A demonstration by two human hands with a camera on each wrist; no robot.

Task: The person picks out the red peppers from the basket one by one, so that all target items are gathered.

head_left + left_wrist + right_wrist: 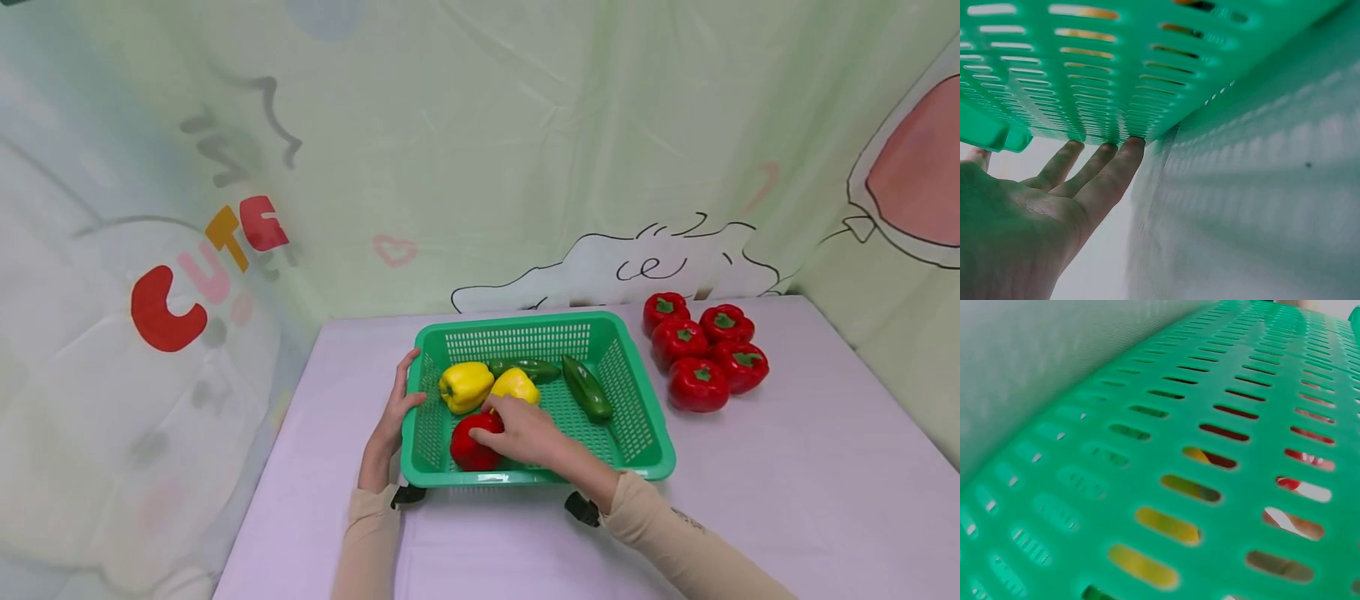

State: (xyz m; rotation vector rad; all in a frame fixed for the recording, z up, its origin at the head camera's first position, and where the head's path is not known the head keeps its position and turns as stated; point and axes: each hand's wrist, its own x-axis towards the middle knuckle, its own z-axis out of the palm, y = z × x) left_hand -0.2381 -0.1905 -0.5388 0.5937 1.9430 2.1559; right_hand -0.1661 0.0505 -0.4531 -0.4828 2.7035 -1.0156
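Observation:
A green plastic basket [547, 477] with slotted walls stands on the table. My right hand [528, 429] reaches over its front rim and grips a red bell pepper [471, 450] from above, inside at the front left. My left hand [393, 412] lies along the basket's left side, thumb at the rim; in the left wrist view its straight fingers [1110, 181] touch the slotted outer wall. Behind the red pepper lie two yellow bell peppers [467, 386] and two long green peppers [587, 390]. The right wrist view shows the basket wall [1166, 450], not the hand.
Several red bell peppers [699, 385] stand grouped on the table right of the basket. A lilac cloth [810, 467] covers the table. A printed curtain [480, 167] hangs behind it. Dark wrist straps [581, 508] show near both sleeves.

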